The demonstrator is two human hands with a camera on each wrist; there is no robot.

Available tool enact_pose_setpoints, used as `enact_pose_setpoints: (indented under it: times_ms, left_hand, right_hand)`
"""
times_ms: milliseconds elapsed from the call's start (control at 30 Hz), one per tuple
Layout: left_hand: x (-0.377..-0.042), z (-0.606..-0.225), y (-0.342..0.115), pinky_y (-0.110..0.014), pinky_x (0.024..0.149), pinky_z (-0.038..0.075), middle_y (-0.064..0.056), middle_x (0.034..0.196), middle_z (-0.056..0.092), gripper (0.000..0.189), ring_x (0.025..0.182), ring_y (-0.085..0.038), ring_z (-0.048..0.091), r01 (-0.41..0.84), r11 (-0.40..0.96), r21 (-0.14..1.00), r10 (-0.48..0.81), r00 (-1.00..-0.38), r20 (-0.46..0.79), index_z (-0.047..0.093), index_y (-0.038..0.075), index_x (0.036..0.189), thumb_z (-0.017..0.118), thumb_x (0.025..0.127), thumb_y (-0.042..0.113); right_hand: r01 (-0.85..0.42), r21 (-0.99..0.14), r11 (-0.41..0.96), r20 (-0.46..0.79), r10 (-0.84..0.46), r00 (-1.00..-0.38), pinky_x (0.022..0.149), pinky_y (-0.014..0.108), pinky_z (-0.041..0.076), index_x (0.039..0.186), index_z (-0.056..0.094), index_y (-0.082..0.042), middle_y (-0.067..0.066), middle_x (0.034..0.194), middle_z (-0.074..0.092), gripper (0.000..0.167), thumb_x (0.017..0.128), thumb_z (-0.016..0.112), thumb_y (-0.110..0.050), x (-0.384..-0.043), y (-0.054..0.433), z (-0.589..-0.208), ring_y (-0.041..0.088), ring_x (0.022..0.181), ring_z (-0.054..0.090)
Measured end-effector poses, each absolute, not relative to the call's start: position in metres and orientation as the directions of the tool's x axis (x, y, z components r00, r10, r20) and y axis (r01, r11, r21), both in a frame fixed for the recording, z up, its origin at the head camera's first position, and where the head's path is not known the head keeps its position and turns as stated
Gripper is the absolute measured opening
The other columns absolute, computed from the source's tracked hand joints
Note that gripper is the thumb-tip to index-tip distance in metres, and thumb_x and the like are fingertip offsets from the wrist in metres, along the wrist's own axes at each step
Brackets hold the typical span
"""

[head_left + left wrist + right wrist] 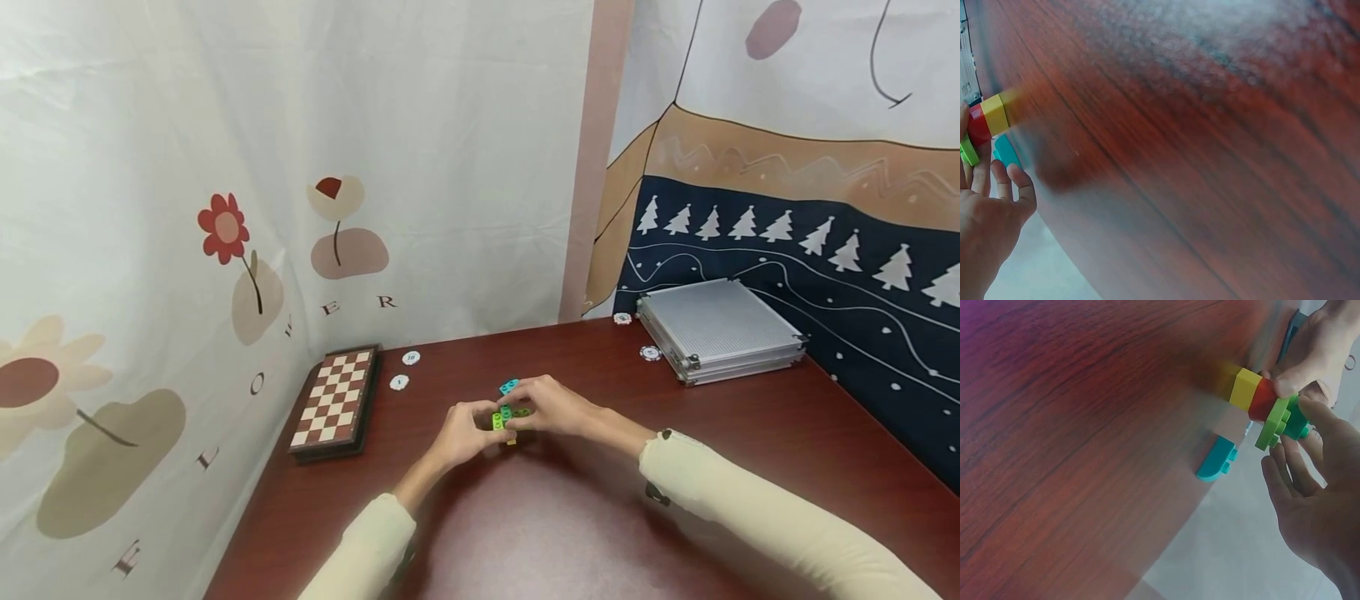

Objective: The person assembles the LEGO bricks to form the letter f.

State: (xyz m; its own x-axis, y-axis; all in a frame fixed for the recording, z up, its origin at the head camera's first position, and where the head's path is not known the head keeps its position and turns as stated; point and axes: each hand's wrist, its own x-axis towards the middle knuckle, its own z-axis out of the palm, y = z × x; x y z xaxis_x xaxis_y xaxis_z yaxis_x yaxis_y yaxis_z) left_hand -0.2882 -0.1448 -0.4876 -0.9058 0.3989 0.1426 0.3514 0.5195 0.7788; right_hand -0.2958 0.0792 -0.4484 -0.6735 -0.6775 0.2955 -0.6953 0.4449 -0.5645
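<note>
here, a reddish-brown table (540, 525) fronts cloth (457, 167) (flower-printed).

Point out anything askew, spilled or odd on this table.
Nothing looks spilled or damaged. Slightly odd, perhaps: four loose chips lie scattered rather than together, two near the checkered board, two by the silver case.

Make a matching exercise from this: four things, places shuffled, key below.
Things
1. Checkered board
2. Turquoise brick
3. Yellow block
4. Silver case

Places
A. Touching the red block
B. Right rear of the table
C. Left side of the table
D. Loose, close to the block stack

Pairs: 1-C, 2-D, 3-A, 4-B
</note>
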Motion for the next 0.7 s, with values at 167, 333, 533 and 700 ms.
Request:
enact_pose_setpoints:
  times_ms: [167,333,533,700]
  left_hand:
    - [-0.2886,-0.4874,-0.1453,-0.028,0.062,0.055,0.007,0.089,0.076,0.034,0.075,-0.008,0.069,0.354,0.515,0.780,0.406,-0.903,0.142,0.077,0.016,0.112,0.089,0.084,0.033]
    - [-0.2880,-0.4865,-0.1460,-0.027,0.061,0.054,0.007,0.088,0.076,0.033,0.075,-0.009,0.068,0.352,0.516,0.781,0.406,-0.903,0.139,0.078,0.016,0.111,0.088,0.085,0.033]
    - [-0.2867,-0.4871,-0.1464,-0.029,0.071,0.055,0.008,0.097,0.076,0.035,0.084,-0.009,0.067,0.360,0.525,0.771,0.407,-0.902,0.144,0.078,0.017,0.114,0.087,0.086,0.035]
    - [-0.2873,-0.4871,-0.1455,-0.031,0.079,0.055,0.009,0.103,0.077,0.035,0.092,-0.009,0.066,0.375,0.534,0.758,0.407,-0.900,0.159,0.078,0.017,0.115,0.087,0.086,0.035]
  right_hand:
    - [-0.681,-0.567,0.464,0.277,-0.671,-0.688,0.084,0.031,0.060,0.120,0.077,-0.005,0.002,0.107,0.075,0.031,0.092,0.082,-0.017,-0.2961,0.0768,-0.4473,0.019,0.098,0.072]
    - [-0.672,-0.570,0.473,0.267,-0.667,-0.696,0.083,0.030,0.060,0.120,0.077,-0.006,0.001,0.107,0.076,0.031,0.091,0.083,-0.017,-0.2977,0.0755,-0.4467,0.016,0.097,0.072]
    - [-0.661,-0.576,0.482,0.257,-0.660,-0.706,0.082,0.026,0.059,0.119,0.078,-0.008,-0.001,0.105,0.076,0.034,0.089,0.085,-0.020,-0.2985,0.0759,-0.4504,0.013,0.095,0.070]
    - [-0.667,-0.559,0.494,0.263,-0.657,-0.707,0.082,0.022,0.057,0.121,0.077,-0.009,-0.002,0.106,0.075,0.035,0.089,0.085,-0.022,-0.2998,0.0768,-0.4542,0.011,0.097,0.070]
